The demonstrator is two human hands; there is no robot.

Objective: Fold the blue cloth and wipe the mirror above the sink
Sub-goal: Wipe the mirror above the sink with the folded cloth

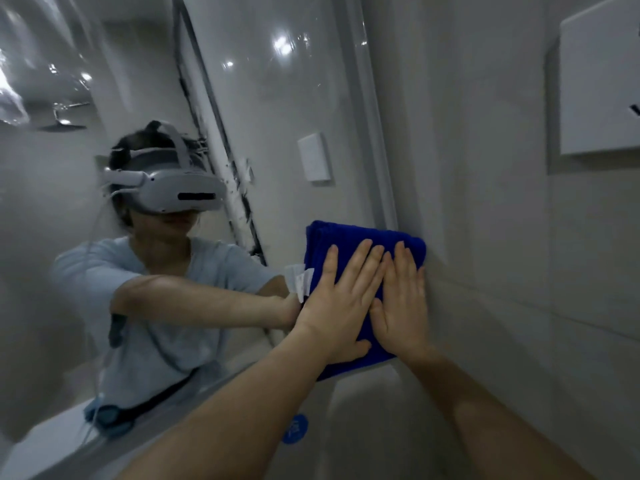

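Two bare forearms reach up from the bottom edge, the left forearm (225,410) beside the right forearm (485,410), both ending at the glass. On the left, the mirror (277,109) shows a blurred reflection of the person (156,306) in a pale blue shirt with a white headset (166,192), one arm stretched toward the cloth. A small white tag (299,282) sticks out from the cloth's left edge. The left hand (341,299) lies flat on the folded blue cloth (346,233), fingers straight and close together, holding nothing and only pressing. The cloth is held flat against the mirror's lower right part, close to its right edge. Just beside the left hand and touching it, the right hand (401,306) presses the cloth the same way, fingers straight and flat. Below them is a round blue sticker (294,429). Further right runs the pale tiled wall (502,237), with a white box (599,91) mounted high on it.
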